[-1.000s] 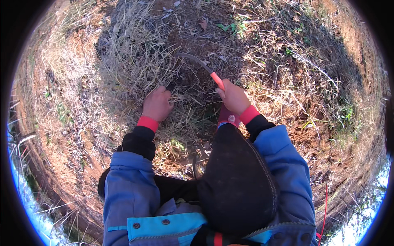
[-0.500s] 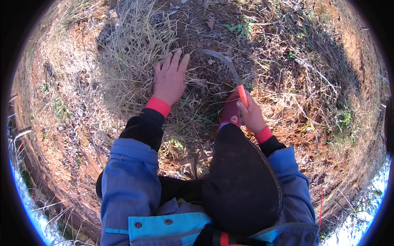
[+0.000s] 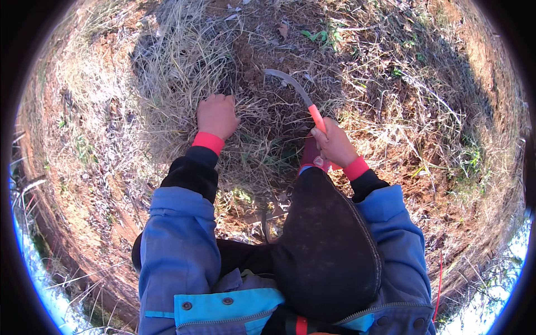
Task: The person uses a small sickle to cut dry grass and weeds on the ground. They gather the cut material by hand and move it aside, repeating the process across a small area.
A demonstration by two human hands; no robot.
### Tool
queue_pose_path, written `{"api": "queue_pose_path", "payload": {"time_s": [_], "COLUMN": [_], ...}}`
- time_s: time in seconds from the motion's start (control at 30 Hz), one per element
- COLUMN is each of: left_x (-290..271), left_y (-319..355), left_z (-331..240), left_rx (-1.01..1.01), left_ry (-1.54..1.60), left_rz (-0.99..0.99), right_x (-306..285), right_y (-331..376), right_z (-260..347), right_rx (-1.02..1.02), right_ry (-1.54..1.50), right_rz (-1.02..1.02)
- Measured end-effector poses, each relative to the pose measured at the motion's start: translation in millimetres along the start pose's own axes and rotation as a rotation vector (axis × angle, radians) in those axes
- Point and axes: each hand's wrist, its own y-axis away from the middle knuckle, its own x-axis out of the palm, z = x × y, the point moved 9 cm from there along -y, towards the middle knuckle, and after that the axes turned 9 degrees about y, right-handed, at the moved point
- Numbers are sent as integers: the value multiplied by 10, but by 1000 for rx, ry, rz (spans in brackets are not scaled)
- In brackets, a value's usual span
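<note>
My right hand (image 3: 336, 142) is wrapped round the orange handle of a sickle (image 3: 295, 85). Its curved grey blade reaches up and to the left, the tip close above bare dark soil. Left of the blade, my left hand (image 3: 217, 116) is closed in a fist at the edge of a clump of dry grass (image 3: 181, 72). Its fingers curl down into the stalks, and the fingertips are hidden. Pale grass blades stick out beside the fist on its right. The sickle's blade and my left hand are apart.
My red shoe (image 3: 312, 151) is planted just below the sickle handle, with my dark-trousered knee (image 3: 329, 240) behind it. A small green plant (image 3: 321, 36) grows beyond the blade. Loose straw (image 3: 413, 128) covers reddish soil at the right.
My left hand has drawn back toward me and its spread fingers have curled into a fist on the grass. The sickle has shifted slightly left with my right hand.
</note>
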Motion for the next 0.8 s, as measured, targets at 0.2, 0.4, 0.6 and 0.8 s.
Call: {"api": "queue_pose_path", "payload": {"time_s": [0.2,0.4,0.6,0.8], "left_x": [110,50,173,156], "left_y": [33,-32,105,158], "left_z": [-19,16,-22,-18], "left_rx": [-70,-9,45,67], "left_ry": [-2,33,-6,36], "left_rz": [79,65,-37,-118], "right_x": [236,279,191,-136], "right_y": [-374,-7,1057,548], "right_z": [420,-58,-764,-142], "right_rx": [-234,-49,187,-40], "right_ry": [296,240,374,215], "right_rz": [-69,17,207,-91]}}
